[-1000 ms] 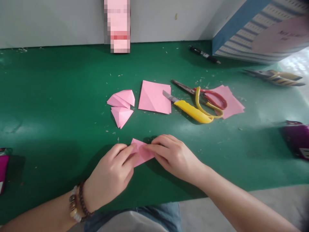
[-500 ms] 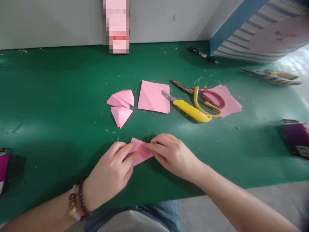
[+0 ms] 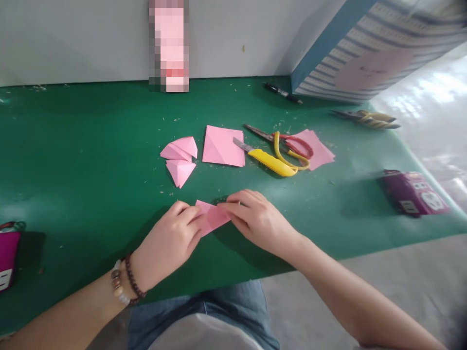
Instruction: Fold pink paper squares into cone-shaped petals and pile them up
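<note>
A small piece of pink paper (image 3: 211,218) is held low over the green table near its front edge. My left hand (image 3: 177,231) grips its left end, fingers closed on it. At the right end, my right hand (image 3: 257,218) pinches the paper; its fingertips partly cover that edge. Beyond my hands lie folded pink paper pieces (image 3: 180,170) and a stack of square pink paper (image 3: 222,148). A yellow utility knife (image 3: 273,163) rests with its blade over the stack's right edge. Scissors (image 3: 288,141) with red and yellow handles lie beside it, partly over more pink sheets (image 3: 321,150).
On the green table (image 3: 91,146) a black pen (image 3: 282,92) lies near the striped box (image 3: 346,58), with pliers (image 3: 365,118) to the right. Purple packages sit at the right (image 3: 416,192) and far left (image 3: 9,255). A grey wall (image 3: 91,39) backs the table.
The camera view has shifted, so the table's things appear further left. Both hands still hold the paper, with only slight finger movement along it.
</note>
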A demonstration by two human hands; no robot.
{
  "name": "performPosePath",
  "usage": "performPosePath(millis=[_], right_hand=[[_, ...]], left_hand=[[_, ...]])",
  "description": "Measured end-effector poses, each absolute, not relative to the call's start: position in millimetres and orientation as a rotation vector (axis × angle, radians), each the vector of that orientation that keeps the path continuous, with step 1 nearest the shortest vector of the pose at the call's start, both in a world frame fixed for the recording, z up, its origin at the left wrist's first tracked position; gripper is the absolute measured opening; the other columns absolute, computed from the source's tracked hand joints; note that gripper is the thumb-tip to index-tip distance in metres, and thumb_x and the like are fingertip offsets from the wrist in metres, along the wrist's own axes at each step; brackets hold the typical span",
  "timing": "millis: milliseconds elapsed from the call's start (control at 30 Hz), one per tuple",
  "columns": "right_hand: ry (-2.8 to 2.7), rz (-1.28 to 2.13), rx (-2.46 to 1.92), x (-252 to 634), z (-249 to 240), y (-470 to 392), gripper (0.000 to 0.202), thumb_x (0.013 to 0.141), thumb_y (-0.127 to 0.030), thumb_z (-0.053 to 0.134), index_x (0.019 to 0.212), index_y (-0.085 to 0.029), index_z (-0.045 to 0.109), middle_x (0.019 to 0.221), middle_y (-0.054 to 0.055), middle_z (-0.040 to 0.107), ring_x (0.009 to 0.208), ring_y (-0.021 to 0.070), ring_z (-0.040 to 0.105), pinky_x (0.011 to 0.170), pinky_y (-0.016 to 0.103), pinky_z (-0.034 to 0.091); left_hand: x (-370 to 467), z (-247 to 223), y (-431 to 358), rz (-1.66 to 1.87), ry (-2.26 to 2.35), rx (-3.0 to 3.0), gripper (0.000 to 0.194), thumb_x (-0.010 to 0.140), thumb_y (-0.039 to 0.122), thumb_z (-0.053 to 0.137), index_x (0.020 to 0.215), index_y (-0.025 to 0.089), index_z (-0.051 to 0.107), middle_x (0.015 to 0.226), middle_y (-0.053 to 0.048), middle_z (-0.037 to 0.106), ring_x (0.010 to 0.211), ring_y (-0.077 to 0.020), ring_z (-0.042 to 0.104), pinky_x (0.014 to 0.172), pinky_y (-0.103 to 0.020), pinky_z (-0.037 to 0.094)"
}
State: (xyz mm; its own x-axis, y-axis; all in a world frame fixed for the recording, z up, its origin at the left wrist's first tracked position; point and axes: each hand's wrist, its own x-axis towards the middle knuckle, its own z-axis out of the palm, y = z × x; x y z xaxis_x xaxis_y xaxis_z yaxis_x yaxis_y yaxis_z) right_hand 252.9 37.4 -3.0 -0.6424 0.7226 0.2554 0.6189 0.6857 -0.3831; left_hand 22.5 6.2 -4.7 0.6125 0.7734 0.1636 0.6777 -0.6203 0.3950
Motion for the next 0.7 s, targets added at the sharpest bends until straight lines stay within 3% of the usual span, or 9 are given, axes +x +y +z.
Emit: performPosePath(millis=[100,200,300,700], right_hand=[[-2.191,0.483,-1.231,248.1,14.1,7.9,0.022,0.090,-0.005,0.047,0.101,-0.021,0.056,0.109,0.009,0.063,0.101,0.0210,0.061,0.085,0.037,0.051],[-2.014,0.975,-1.154,234.0,22.8,-26.8,0.021,0.085,-0.005,0.045,0.095,-0.024,0.046,0.104,0.006,0.058,0.108,0.0190,0.060,0.084,0.032,0.052],[-1.940,1.224,-1.147,220.3,19.6,-46.0,0.025,0.082,-0.005,0.045,0.097,-0.025,0.040,0.108,0.006,0.054,0.116,0.0184,0.056,0.092,0.033,0.050],[-1.914,1.323,-1.329,225.9,16.2,-45.6,0.028,0.082,-0.007,0.047,0.099,-0.027,0.038,0.117,0.005,0.051,0.127,0.0187,0.050,0.099,0.034,0.045]], left_hand=[[22.8,-4.9,7.5,0.486,1.151,2.616,0.019,0.096,0.016,0.049,0.106,0.012,0.065,0.111,-0.008,0.066,0.096,-0.0224,0.055,0.083,-0.039,0.054],[23.1,-4.7,7.4,0.491,1.164,2.631,0.018,0.095,0.015,0.049,0.104,0.012,0.066,0.110,-0.008,0.066,0.094,-0.0224,0.056,0.081,-0.039,0.054],[22.8,-4.9,7.1,0.477,1.157,2.640,0.020,0.095,0.013,0.048,0.103,0.013,0.066,0.111,-0.008,0.066,0.094,-0.0222,0.056,0.082,-0.038,0.054],[23.6,-3.5,6.7,0.472,1.178,2.600,0.019,0.096,0.017,0.049,0.098,0.014,0.068,0.107,-0.008,0.067,0.095,-0.0225,0.056,0.082,-0.040,0.055]])
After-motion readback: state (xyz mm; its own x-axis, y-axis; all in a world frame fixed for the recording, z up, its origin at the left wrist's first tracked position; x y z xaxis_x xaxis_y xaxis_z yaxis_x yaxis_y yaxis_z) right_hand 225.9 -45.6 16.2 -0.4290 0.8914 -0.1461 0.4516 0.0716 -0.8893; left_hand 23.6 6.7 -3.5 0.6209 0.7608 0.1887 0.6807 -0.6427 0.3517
